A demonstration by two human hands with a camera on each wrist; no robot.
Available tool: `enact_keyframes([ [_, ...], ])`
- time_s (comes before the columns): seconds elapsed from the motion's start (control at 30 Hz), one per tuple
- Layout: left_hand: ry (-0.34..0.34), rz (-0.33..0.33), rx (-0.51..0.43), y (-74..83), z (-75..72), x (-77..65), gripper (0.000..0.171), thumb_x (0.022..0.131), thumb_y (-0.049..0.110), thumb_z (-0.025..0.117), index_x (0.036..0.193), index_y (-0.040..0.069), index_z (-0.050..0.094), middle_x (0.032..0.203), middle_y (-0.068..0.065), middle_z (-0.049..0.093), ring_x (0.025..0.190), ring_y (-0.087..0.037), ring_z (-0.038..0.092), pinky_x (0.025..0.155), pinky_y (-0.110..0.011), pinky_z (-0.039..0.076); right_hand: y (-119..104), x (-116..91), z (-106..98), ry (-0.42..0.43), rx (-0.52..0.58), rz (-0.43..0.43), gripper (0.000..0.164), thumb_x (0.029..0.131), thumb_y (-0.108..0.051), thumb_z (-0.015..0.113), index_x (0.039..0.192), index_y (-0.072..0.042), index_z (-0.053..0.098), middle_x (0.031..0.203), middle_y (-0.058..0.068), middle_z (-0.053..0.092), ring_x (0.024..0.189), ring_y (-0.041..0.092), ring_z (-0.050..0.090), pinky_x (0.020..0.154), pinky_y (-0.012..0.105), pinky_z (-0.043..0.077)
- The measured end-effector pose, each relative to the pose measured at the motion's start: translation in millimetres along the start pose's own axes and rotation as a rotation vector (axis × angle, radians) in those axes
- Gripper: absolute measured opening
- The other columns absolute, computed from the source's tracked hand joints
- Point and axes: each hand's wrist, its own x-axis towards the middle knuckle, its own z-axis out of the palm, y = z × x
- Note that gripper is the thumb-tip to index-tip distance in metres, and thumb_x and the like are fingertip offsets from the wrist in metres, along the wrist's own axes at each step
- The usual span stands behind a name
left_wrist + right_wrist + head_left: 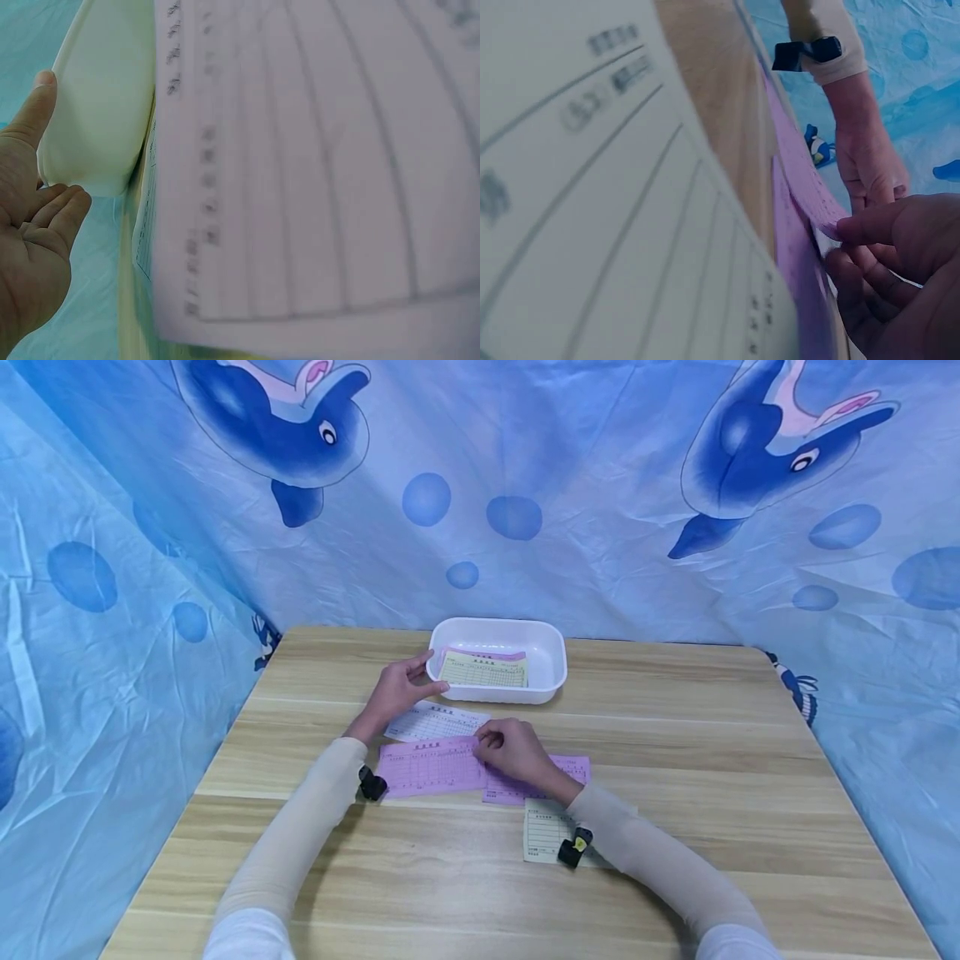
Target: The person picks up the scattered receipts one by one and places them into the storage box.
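My left hand [397, 689] holds the left front corner of a white plastic tray [510, 695], thumb and fingers spread around that corner. In the left wrist view the hand [34, 240] is at the tray wall [105, 90]. My right hand [521, 756] pinches the right edge of a pink printed slip [431, 768] between thumb and forefinger. In the right wrist view the edge of this pink slip [810, 180] is lifted over another pink slip [799, 277]. Behind it lies a white slip [431, 722], partly covered.
Inside the tray lie a pale yellow slip [483, 672] and a pink one beneath it. Under my right forearm are a second pink slip [576, 768] and a pale yellow slip [543, 835]. A blue dolphin-print curtain [600, 585] borders the wooden table [712, 735].
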Motion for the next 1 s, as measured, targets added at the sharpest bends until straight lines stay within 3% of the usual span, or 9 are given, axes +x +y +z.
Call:
enact_keyframes([
  [0.43,0.001,-0.007,0.031,-1.5,-1.0,1.1,0.094,0.080,0.049,0.085,0.156,0.015,0.042,0.159,-0.010,0.043,0.139,-0.029,0.051,0.109,-0.039,0.052,-2.9,-0.9,-10.5,0.054,0.134,0.035,0.008,0.090,-0.008,0.077,0.098,-0.011,0.078,0.088,-0.001,0.075,0.077,0.010,0.070,0.069,0.024,0.062],
  [0.6,-0.003,0.007,0.022,-1.8,-1.6,1.8,0.094,0.080,0.048,0.085,0.156,0.014,0.042,0.159,-0.011,0.043,0.139,-0.029,0.052,0.108,-0.038,0.052,-2.4,-2.6,-16.3,0.082,0.184,0.063,0.007,0.090,-0.008,0.077,0.097,-0.010,0.078,0.087,0.000,0.075,0.073,0.012,0.070,0.063,0.026,0.062],
  [1.0,-0.006,0.011,0.005,-2.8,-1.8,3.0,0.096,0.080,0.047,0.086,0.156,0.011,0.041,0.160,-0.011,0.041,0.140,-0.028,0.050,0.110,-0.035,0.051,-7.8,-6.4,-39.6,0.156,0.181,0.097,0.011,0.089,-0.010,0.080,0.099,-0.008,0.076,0.090,0.002,0.076,0.083,0.014,0.072,0.074,0.026,0.063],
])
